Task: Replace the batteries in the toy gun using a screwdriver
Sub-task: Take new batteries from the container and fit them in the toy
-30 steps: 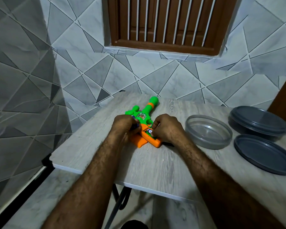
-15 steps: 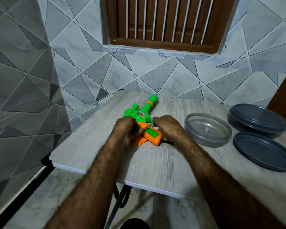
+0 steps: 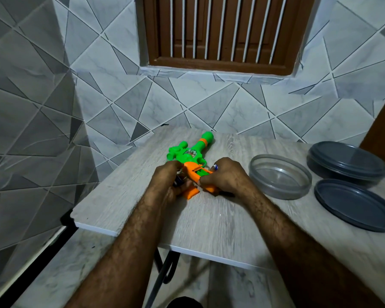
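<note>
Clamps the orange handle end of the toy gun (image 3: 188,155) with the right hand (image 3: 222,180): grip closed, thumb and fingers pinching at the edge of the orange battery cover (image 3: 195,168). Also pinches a small blue-and-white thing (image 3: 215,167) at the fingertips, possibly a battery, too small to say.

Braces the gun's other side with the left hand (image 3: 171,182): grip closed, fingers curled round a dark object (image 3: 177,181), shiny, not identifiable from here.

Lies flat on the counter (image 3: 220,218) between both hands, that gun, muzzle pointing away toward the tiled wall (image 3: 187,103).

Glimpsed under the right hand, against the counter: a thin black shaft (image 3: 228,193), perhaps the screwdriver, mostly hidden.

Judging by the cover standing tilted up off the green compartment: screw probably out, compartment open or nearly so. Cannot tell whether cells sit inside; hidden by the hands. Likely left to do: swapping the batteries, seating the cover, driving the screw back in. Roughly mid-task, then, at a guess.

Farther out to the right, on the same counter: a clear round tub (image 3: 280,192) near the right hand, then a grey lidded tub (image 3: 347,161) and a loose grey lid (image 3: 353,205), well apart from the gun.

No brand, label or writing legible anywhere.
</note>
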Motion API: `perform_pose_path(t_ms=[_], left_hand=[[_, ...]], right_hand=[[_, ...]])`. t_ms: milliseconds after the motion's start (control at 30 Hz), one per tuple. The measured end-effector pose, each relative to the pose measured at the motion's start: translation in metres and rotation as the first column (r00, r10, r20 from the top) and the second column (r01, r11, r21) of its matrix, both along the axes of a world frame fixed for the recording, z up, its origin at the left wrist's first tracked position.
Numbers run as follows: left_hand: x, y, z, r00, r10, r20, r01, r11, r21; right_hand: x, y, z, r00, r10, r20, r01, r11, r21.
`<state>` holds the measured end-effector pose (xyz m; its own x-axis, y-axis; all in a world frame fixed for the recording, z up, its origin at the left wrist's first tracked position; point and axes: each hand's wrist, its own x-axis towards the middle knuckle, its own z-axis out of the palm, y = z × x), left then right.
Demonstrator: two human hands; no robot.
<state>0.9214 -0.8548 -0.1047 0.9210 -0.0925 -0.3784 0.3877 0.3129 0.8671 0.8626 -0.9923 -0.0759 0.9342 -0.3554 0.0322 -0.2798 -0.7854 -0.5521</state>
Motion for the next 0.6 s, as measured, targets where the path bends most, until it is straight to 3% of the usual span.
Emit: perform_pose_path(t_ms=[133,267,333,500,600], left_hand=[[0.0,-0.002,-0.003,0.996,-0.087,-0.034,0.081,0.986,-0.146],[-0.006,-0.009,0.002,0.978,-0.208,0.009,0.202,0.94,-0.275],[-0.005,-0.011,0.0,0.974,-0.224,0.019,0.219,0.926,-0.306],[-0.005,-0.006,-0.008,0.969,-0.244,0.033,0.228,0.843,-0.488],[-0.006,-0.008,-0.008,0.966,-0.251,0.062,0.248,0.831,-0.499]], right_hand=[[-0.001,0.002,0.007,0.996,0.01,0.087,-0.023,0.99,0.139],[-0.006,0.007,0.011,0.995,0.054,0.089,-0.065,0.99,0.123],[-0.008,0.006,0.011,0.993,0.092,0.072,-0.098,0.991,0.095],[-0.011,0.003,0.016,0.984,0.125,0.126,-0.159,0.938,0.307],[-0.01,0.001,0.022,0.971,0.114,0.208,-0.171,0.945,0.278]])
